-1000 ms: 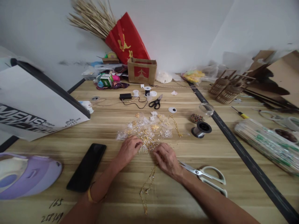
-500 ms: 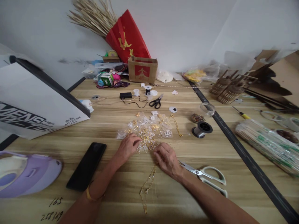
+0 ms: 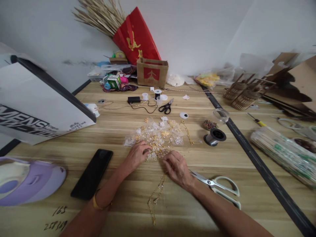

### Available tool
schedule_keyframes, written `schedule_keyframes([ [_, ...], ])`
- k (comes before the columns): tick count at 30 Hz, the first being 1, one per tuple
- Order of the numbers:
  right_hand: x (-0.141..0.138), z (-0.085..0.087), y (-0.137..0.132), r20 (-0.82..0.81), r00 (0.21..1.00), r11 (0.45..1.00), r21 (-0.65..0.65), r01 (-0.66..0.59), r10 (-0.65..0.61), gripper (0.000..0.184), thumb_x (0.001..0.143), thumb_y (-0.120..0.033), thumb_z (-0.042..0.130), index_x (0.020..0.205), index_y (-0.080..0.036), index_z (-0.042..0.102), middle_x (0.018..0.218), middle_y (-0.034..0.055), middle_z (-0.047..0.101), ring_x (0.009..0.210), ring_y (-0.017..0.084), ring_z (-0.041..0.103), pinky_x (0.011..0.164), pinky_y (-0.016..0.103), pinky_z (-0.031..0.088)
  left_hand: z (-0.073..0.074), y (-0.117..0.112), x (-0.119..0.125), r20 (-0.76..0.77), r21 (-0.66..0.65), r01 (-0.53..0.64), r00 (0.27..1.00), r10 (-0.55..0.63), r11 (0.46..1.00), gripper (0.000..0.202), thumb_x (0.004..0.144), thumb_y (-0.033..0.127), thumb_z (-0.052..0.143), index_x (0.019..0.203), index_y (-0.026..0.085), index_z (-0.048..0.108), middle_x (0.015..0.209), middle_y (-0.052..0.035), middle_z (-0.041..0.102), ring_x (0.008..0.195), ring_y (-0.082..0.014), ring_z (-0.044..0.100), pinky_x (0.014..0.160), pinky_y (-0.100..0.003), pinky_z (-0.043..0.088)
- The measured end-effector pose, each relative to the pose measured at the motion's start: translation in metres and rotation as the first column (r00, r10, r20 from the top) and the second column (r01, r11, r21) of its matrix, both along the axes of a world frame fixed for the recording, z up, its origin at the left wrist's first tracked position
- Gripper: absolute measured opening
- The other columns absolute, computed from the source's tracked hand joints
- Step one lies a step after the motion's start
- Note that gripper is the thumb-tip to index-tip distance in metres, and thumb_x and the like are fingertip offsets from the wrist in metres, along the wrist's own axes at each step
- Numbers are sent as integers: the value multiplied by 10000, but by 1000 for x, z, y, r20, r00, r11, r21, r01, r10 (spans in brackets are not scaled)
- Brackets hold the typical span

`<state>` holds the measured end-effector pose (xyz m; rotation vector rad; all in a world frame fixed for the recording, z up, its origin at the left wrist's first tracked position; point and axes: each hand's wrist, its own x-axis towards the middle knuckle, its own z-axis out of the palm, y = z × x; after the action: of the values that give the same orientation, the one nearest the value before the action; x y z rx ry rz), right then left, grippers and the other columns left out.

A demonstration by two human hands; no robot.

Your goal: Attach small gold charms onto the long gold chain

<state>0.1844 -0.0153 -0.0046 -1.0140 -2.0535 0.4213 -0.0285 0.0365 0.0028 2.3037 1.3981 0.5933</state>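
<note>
On the wooden table (image 3: 123, 125) lies a pile of small gold and white charms (image 3: 158, 136) in clear packets. My left hand (image 3: 136, 155) rests at the pile's near edge, fingers curled and pinched on small pieces I cannot make out. My right hand (image 3: 176, 168) lies just right of it, fingers bent down onto the table at the upper end of a gold chain (image 3: 155, 197), which trails toward me. A second gold chain (image 3: 187, 131) lies right of the pile.
White-handled scissors (image 3: 217, 186) lie beside my right wrist and a black phone (image 3: 92, 172) left of my left forearm. A wire spool (image 3: 214, 136), bead dish (image 3: 209, 124), black scissors (image 3: 166, 107), white shopping bag (image 3: 37, 105), purple cap (image 3: 29, 179) and red bag (image 3: 138, 39) surround the work area.
Both hands stay at the pile's near edge; the left fingers have curled a little tighter on the charms. The camera has shifted slightly.
</note>
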Motion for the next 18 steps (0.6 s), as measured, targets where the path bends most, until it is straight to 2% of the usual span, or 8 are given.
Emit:
schedule_keyframes([
  [9, -1, -1, 0, -4, 1000, 1000, 3, 4, -4, 89, 903, -167, 466, 856, -189, 538, 783, 48, 574, 744, 173, 500, 674, 299, 415, -3, 2, -1, 101, 21, -57, 993, 54, 998, 214, 829, 75, 515, 904, 166, 694, 881, -61, 645, 853, -177, 608, 812, -302, 473],
  [13, -1, -2, 0, -2, 1000, 1000, -4, 3, -3, 101, 905, -167, 459, 859, -187, 546, 787, 50, 578, 746, 172, 502, 678, 300, 418, -6, 4, -2, 100, 33, -67, 993, 63, 997, 211, 844, 93, 509, 935, 142, 692, 889, -74, 632, 847, -182, 603, 806, -313, 478],
  [18, -1, -1, 0, -6, 1000, 1000, -11, 0, 0, 107, 909, -176, 456, 860, -178, 551, 781, 52, 574, 742, 171, 498, 673, 300, 420, -7, -1, 1, 51, 106, -1, 999, -5, 994, 266, 852, 96, 491, 1032, 180, 668, 939, -66, 583, 906, -184, 567, 845, -332, 472],
])
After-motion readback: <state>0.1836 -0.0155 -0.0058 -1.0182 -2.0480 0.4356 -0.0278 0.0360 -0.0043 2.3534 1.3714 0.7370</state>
